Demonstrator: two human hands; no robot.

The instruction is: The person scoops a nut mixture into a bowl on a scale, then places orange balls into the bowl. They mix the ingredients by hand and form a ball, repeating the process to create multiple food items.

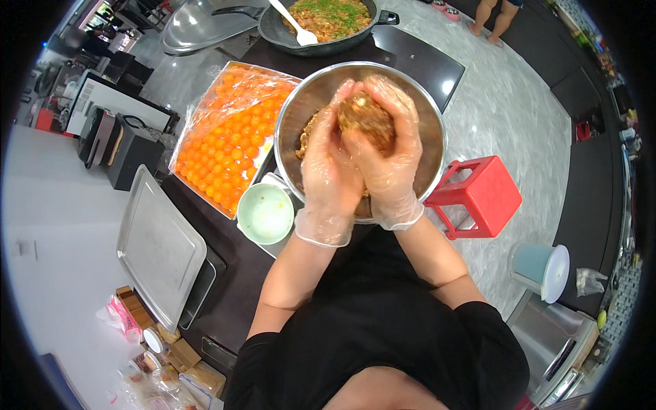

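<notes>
Your left hand (329,154) and right hand (386,147), both in clear gloves, are cupped together around a brown ball of filling (365,117), pressing it between palms and fingers directly over the steel bowl (301,102). More of the mixture lies inside the bowl. Left of the bowl sits a tray of orange yolks (229,147); just beside its near-left rim stands a small pale green bowl (265,213). Beyond the bowl is a dark pan (321,27).

Shiny steel bowl (427,130), clear plastic gloves (328,225), seemingly matt metal tray (158,249)
</notes>
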